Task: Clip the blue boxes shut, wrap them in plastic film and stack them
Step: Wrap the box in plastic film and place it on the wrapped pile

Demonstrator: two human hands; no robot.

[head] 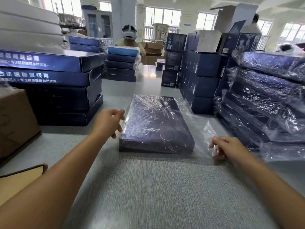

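One flat, dark blue rectangular box [156, 123] is lying in the middle of the grey counter [156, 187], between my two hands. Its long axis is running straight from near to far, with one short end facing me. Clear plastic film [208, 131] is covering its top and spilling loose onto the counter on the right.

My left grip [108, 123] is sitting against the box's left long edge, near the near corner. Its fingers are loosely curled at the film there, but I cannot tell whether they are holding any of it. My right grip [229, 148] is staying clear of the box, just right of its near right corner, narrow and pinching the loose flap of film.

On the far left, a stack of bare blue boxes [62, 90] is standing about five high. On the right, a stack of film-wrapped blue boxes [264, 96] is leaning, its count blurred by the wrap. One brown cardboard carton [14, 119] is sitting at the left edge.
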